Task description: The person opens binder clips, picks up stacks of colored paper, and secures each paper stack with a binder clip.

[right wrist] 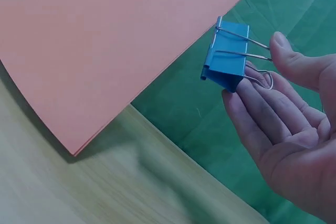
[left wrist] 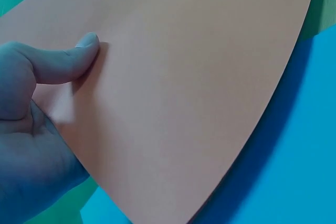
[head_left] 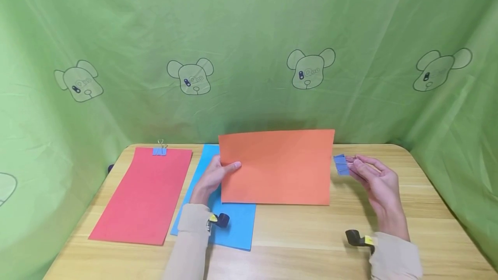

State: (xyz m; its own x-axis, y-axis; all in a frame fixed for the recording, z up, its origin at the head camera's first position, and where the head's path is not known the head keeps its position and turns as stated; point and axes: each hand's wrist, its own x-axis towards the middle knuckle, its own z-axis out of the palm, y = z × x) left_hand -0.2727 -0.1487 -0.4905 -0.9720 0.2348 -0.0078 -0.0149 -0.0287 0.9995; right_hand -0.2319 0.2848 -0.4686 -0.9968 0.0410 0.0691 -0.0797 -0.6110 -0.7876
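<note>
My left hand [head_left: 212, 175] grips a stack of orange paper [head_left: 278, 167] by its left edge, thumb [left wrist: 65, 62] across the front and the other fingers hidden behind. The paper is held up sideways above the table, bowing slightly. On the right, my right hand [head_left: 379, 182] pinches a blue binder clip [head_left: 342, 165] by its wire handles, between thumb and fingers. In the right wrist view the clip [right wrist: 228, 51] has its mouth turned toward the paper's right edge, close beside it and apart from it.
Blue paper [head_left: 233, 228] lies on the wooden table [head_left: 303, 245], partly under the raised orange paper. Further left lies red paper [head_left: 144, 198] with a blue binder clip [head_left: 159, 151] on its top edge. Green curtain [head_left: 249, 25] surrounds the table's back and sides.
</note>
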